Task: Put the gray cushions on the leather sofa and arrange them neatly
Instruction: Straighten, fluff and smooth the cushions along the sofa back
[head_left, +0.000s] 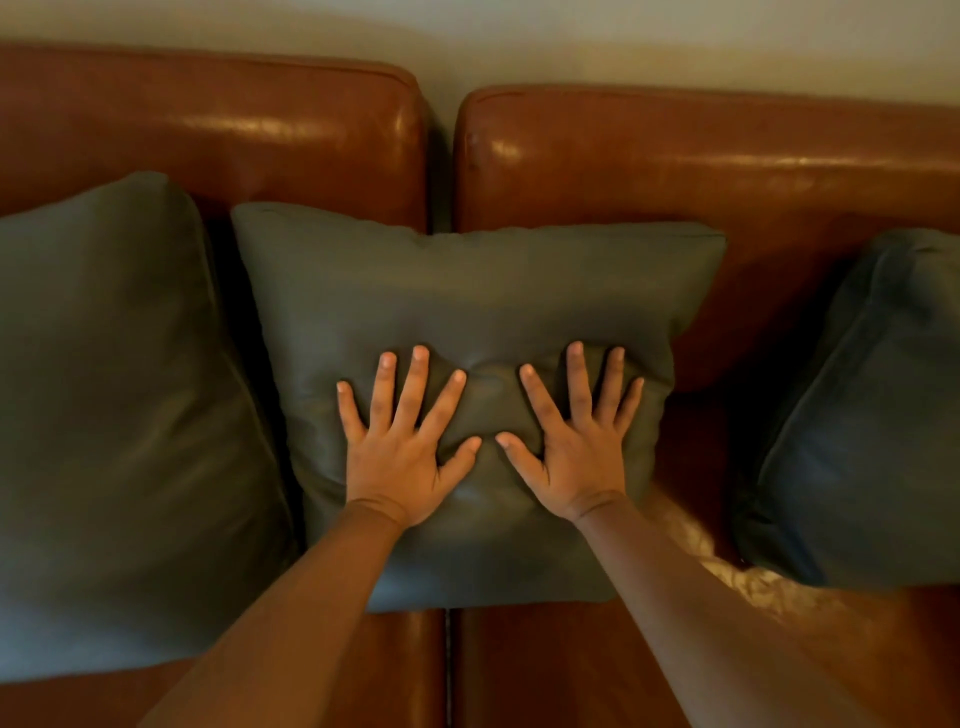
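Note:
Three gray cushions lean against the back of the brown leather sofa (727, 171). The middle cushion (467, 291) straddles the gap between the two seat sections. My left hand (400, 447) and my right hand (571, 441) lie flat on its front face, fingers spread, pressing dents into the fabric; neither grips anything. The left cushion (119, 415) stands beside the middle one, touching its edge. The right cushion (862, 415) sits apart at the right, partly cut off by the frame.
A pale wall (467, 31) rises behind the sofa back. A strip of bare seat leather (706, 457) shows between the middle and right cushions. The seat front (571, 670) runs along the bottom of the view.

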